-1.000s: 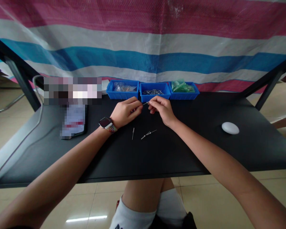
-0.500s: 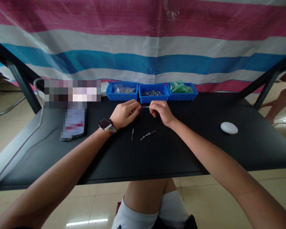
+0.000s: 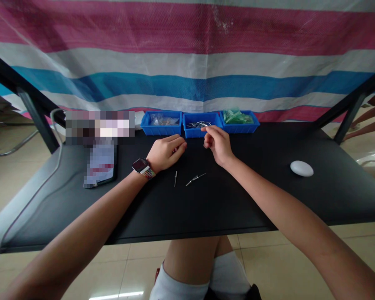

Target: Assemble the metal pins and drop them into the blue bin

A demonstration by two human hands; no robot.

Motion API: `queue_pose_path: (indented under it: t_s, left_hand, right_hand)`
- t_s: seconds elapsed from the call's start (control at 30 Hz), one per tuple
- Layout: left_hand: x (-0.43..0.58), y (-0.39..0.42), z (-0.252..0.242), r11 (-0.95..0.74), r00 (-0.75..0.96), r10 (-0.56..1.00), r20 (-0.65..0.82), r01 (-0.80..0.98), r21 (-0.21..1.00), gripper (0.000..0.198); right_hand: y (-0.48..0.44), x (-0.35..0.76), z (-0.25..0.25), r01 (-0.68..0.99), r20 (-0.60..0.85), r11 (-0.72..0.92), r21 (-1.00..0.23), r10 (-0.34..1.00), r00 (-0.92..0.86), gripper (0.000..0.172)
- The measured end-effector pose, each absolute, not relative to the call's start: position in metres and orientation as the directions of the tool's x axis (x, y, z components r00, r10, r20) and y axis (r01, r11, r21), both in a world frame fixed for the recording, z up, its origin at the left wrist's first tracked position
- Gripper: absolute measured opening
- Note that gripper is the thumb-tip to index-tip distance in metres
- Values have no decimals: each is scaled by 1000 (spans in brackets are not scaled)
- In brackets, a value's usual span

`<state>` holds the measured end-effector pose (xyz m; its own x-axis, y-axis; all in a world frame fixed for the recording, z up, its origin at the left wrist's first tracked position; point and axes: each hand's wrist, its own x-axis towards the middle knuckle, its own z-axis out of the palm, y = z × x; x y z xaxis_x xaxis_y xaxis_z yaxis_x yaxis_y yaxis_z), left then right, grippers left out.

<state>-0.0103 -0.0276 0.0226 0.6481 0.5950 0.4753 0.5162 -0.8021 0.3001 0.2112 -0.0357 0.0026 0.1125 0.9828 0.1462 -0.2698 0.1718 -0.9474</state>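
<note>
My left hand (image 3: 168, 152), with a watch (image 3: 140, 166) on the wrist, rests on the black table in front of the blue bins. Its fingers are curled together, and whatever they may hold is hidden. My right hand (image 3: 219, 146) is raised at the front edge of the middle blue bin (image 3: 193, 132), index finger stretched toward it and the other fingers loosely bent. I see nothing held in it. Silver pop rivets (image 3: 198, 124) lie in that bin. Nearer me, one loose rivet (image 3: 175, 178) lies alone, and two crossed rivets (image 3: 195, 179) lie beside it.
The left blue bin (image 3: 161, 130) contains clear plastic bags; the right blue bin (image 3: 240, 129) contains green bags. A phone (image 3: 101, 164) and a cable (image 3: 58, 162) are at the left. A white oval object (image 3: 301, 168) sits at the right. Another person's limbs (image 3: 370, 118) show beyond the table.
The rivet that spanned my two hands is no longer visible between them. My right hand has moved up and away from the left, toward the middle bin, its index finger extending.
</note>
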Motion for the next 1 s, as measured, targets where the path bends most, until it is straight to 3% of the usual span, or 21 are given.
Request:
queue_pose_path:
  t_s: [0.1,0.27,0.4,0.53,0.67,0.83,1.0]
  left_hand:
    - [-10,-27,23,-802,652,596,469,516,302,31]
    - [-10,-28,23,-800,654,599,462,516,306,32]
    - [-10,-28,22,-796,642,603,473,523,305,32]
    - [-10,-27,22,-766,579,637,509,547,337,33]
    - [-10,-26,21,-728,517,679,521,565,389,33]
    - [-10,-26,20,-736,538,673,508,560,381,31]
    - [-10,-25,22,-735,537,675,506,548,398,33]
  right_hand:
    - [-36,211,3,-267,158,174,-948,984,79,31]
    - [-39,210,2,-173,210,214,-961,977,43,19]
    - [-51,208,8,20,289,297,-955,940,-182,19]
    - [-70,196,14,246,442,602,-759,755,-485,10]
    - [-85,182,13,316,459,780,-541,588,-666,20]
    - [-85,177,11,369,452,781,-504,603,-657,15]
    - [-77,181,8,330,465,680,-655,706,-533,15]
